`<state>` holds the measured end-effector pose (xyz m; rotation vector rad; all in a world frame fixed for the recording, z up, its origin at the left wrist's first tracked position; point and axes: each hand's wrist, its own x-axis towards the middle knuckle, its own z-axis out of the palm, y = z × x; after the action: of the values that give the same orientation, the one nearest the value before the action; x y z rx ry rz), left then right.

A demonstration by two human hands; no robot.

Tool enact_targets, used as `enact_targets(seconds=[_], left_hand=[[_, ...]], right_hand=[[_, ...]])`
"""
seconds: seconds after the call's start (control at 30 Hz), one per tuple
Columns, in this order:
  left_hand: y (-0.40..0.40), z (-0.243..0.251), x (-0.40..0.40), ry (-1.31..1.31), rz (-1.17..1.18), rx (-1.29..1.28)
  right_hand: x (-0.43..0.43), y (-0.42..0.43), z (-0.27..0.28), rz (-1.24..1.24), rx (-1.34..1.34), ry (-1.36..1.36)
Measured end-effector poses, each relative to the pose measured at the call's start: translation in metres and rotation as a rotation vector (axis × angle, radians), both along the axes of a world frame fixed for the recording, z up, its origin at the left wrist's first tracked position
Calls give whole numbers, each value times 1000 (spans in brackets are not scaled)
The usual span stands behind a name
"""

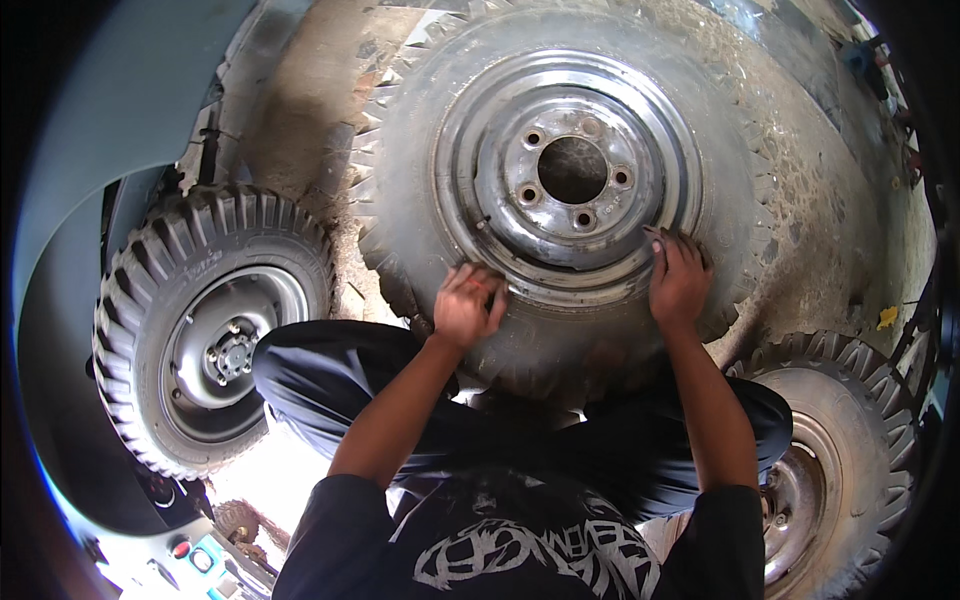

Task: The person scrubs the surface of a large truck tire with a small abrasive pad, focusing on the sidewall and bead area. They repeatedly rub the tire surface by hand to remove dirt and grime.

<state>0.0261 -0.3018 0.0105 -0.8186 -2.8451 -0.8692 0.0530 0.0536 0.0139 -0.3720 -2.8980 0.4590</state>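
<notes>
A large off-road tyre (pixel 409 172) lies flat before me, mounted on a steel wheel rim (pixel 517 169) with bare, shiny metal and darker worn patches. The rim has a round centre hole, several bolt holes and a valve stem (pixel 482 223) at its left. My right hand (pixel 681 277) is at the lower right edge of the rim, pinching a small thin dark piece (pixel 651 233) whose material is unclear. Over the lower left sidewall, near the rim's edge, my left hand (pixel 469 300) has bent fingers and is blurred. Whether it holds anything cannot be made out.
To the left, a knobby tyre (pixel 161 315) is fitted to a vehicle under a grey-blue body panel (pixel 97 97). Another tyre with a brownish rim (pixel 810 480) stands at my lower right. My bent knees flank the wheel on a stained concrete floor (pixel 810 225).
</notes>
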Motion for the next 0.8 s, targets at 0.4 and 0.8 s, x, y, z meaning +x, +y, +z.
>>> enact_targets(seconds=[0.4, 0.8], left_hand=[[6, 16, -9, -111, -179, -196], [-5, 15, -13, -168, -403, -180]], right_hand=[[-6, -3, 14, 91, 54, -178], [-6, -12, 9, 37, 42, 40]])
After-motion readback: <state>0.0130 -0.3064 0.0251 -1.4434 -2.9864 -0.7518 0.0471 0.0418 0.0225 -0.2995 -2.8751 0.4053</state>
